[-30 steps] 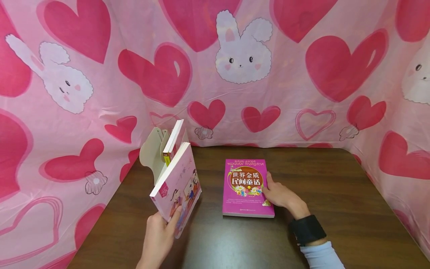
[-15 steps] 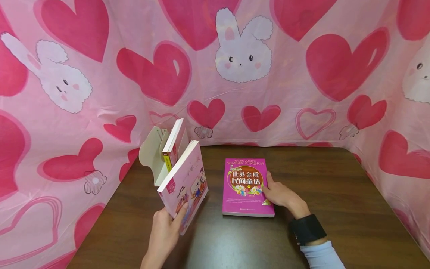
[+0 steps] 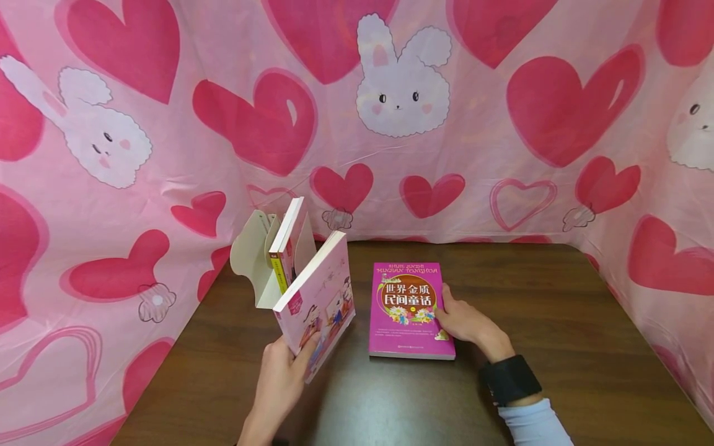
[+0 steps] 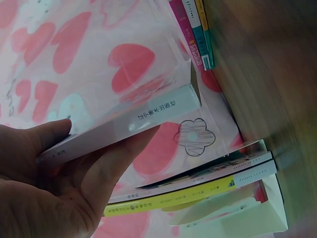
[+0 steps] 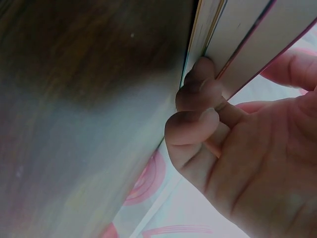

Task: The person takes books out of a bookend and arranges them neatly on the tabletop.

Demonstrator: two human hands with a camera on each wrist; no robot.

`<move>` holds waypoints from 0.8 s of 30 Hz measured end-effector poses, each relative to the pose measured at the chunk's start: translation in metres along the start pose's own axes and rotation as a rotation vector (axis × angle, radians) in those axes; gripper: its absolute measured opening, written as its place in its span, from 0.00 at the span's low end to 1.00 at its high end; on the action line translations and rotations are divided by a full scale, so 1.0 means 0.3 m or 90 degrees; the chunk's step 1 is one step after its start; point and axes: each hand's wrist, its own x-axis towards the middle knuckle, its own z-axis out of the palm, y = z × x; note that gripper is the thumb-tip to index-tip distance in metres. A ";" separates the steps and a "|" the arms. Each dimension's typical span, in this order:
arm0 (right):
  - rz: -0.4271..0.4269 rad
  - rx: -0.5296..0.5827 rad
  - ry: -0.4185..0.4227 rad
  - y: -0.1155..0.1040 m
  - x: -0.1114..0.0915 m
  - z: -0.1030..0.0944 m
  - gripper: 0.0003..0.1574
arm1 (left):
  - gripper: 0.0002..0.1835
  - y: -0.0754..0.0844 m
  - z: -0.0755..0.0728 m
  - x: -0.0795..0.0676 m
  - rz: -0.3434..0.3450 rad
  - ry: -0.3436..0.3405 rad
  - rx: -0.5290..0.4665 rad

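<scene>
My left hand [image 3: 281,371] grips a pink picture book [image 3: 320,303], thumb on its illustrated front cover. The book is tilted up off the table, and its white spine [image 4: 153,111] faces the left wrist camera. To the right, a magenta book [image 3: 407,310] lies flat on top of a small stack. My right hand [image 3: 471,322] holds that stack by its right side, thumb over the top cover. In the right wrist view, curled fingers [image 5: 193,126] press against the book edges. Behind the pink book, a cream book rack [image 3: 251,254] holds upright books, including a yellow-spined book [image 4: 198,196].
The dark wooden table [image 3: 530,297] runs to a pink cloth backdrop [image 3: 474,142] with hearts and rabbits, which stands at the back and both sides. The rack stands near the left back corner, left of the stack.
My left hand has carried the pink book a little to the right and slightly up, away from the rack, showing more of the rack's books. My right hand has stayed at the stack.
</scene>
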 end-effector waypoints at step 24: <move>-0.354 0.133 0.310 -0.179 0.017 0.053 0.30 | 0.19 -0.017 -0.007 0.048 -0.021 -0.025 -0.058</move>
